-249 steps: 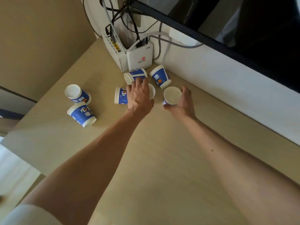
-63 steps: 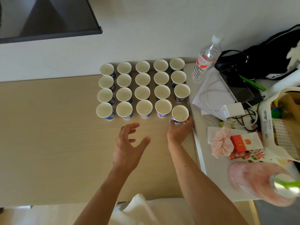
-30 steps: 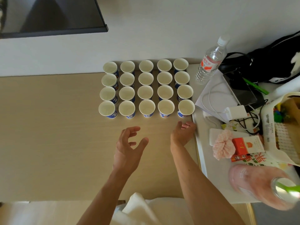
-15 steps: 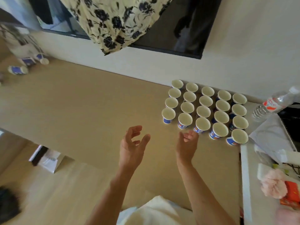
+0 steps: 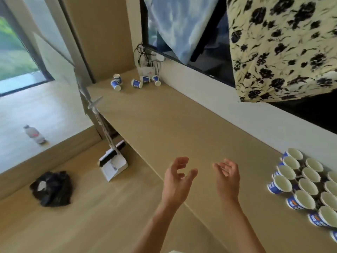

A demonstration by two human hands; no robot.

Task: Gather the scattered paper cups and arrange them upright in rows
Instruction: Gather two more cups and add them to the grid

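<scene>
Paper cups (image 5: 136, 83) are seen mostly tipped over at the far end of the counter (image 5: 182, 125), well apart from the upright rows (image 5: 308, 185) on the right, while the left hand (image 5: 177, 181) and right hand (image 5: 227, 178) are held empty, fingers loosely curled; a nudged cup could be rolled off the edge.

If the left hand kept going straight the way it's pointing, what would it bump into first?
Nothing near: the left hand hovers over bare counter. Straight on, it would probably meet the white wall; the tipped cups lie well left of that line. Depth is hard to judge.
</scene>
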